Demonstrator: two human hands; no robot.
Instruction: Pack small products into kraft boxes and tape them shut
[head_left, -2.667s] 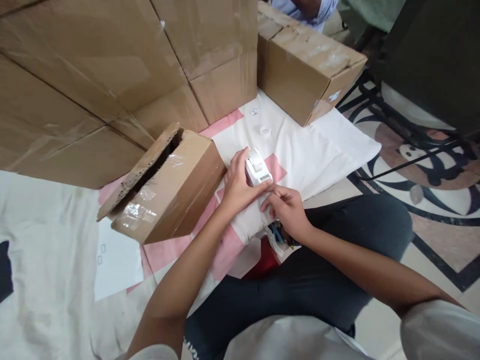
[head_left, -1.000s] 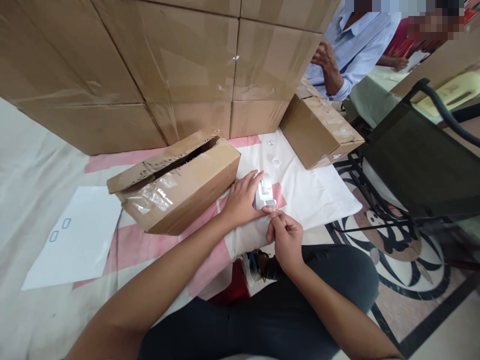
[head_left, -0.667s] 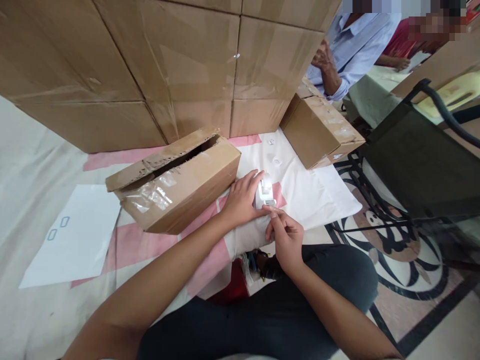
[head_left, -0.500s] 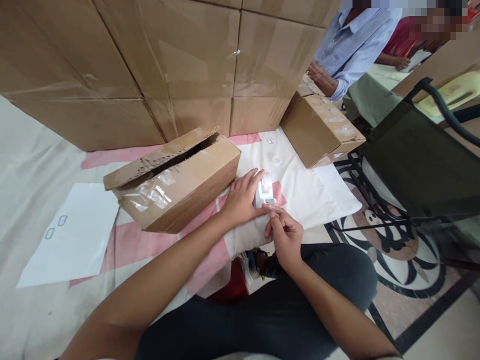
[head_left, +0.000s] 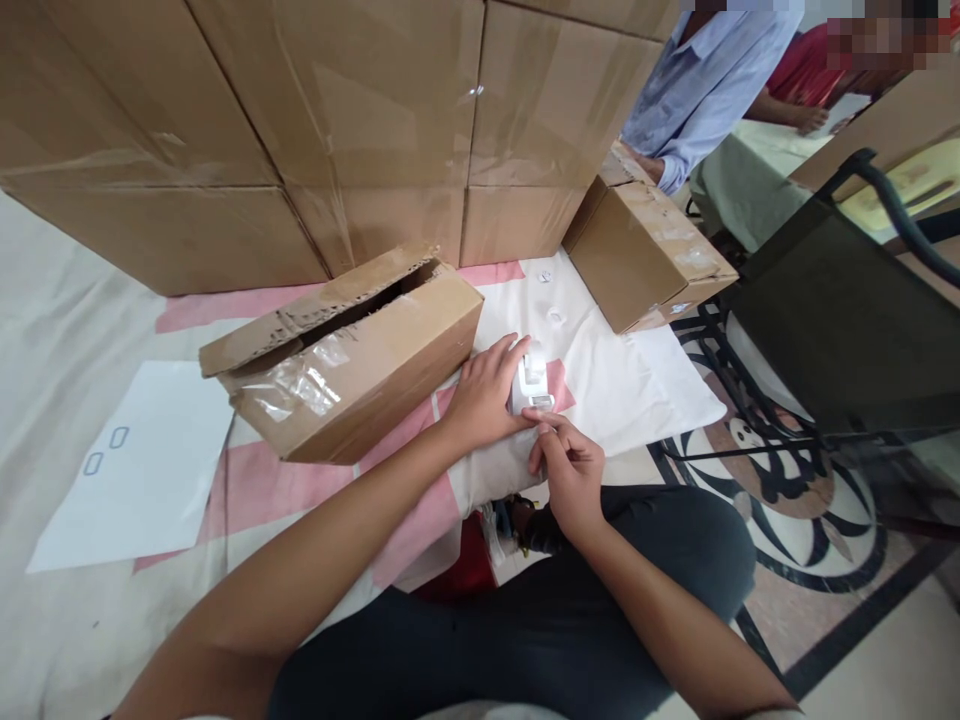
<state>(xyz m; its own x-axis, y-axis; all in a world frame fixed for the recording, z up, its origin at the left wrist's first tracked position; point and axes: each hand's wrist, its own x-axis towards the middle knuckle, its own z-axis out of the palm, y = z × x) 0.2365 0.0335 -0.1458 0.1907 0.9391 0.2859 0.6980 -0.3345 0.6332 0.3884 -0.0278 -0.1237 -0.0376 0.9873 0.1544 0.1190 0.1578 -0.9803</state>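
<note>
A small white tape dispenser [head_left: 533,385] with a roll of clear tape stands on the cloth near its front edge. My left hand [head_left: 489,390] is wrapped round its left side and holds it. Close to the dispenser's cutter end, my right hand [head_left: 570,465] is pinched, thumb against fingertips. Whatever lies between those fingertips is too thin or too hidden to make out. Just left of my left hand lies a cardboard box [head_left: 382,365] with a torn, gaping top seam and shiny clear tape on its near corner.
Large stacked cartons [head_left: 375,110] wall off the back. Another carton [head_left: 649,255] stands at the right, beside a person in a light blue shirt [head_left: 712,80]. White paper [head_left: 142,470] with two small outlines lies left. A dark chair [head_left: 855,310] stands right, over patterned floor.
My hands hold nearly the same pose at the dispenser. The view has shifted slightly. The blue-shirted person's hand has dropped lower behind the right carton.
</note>
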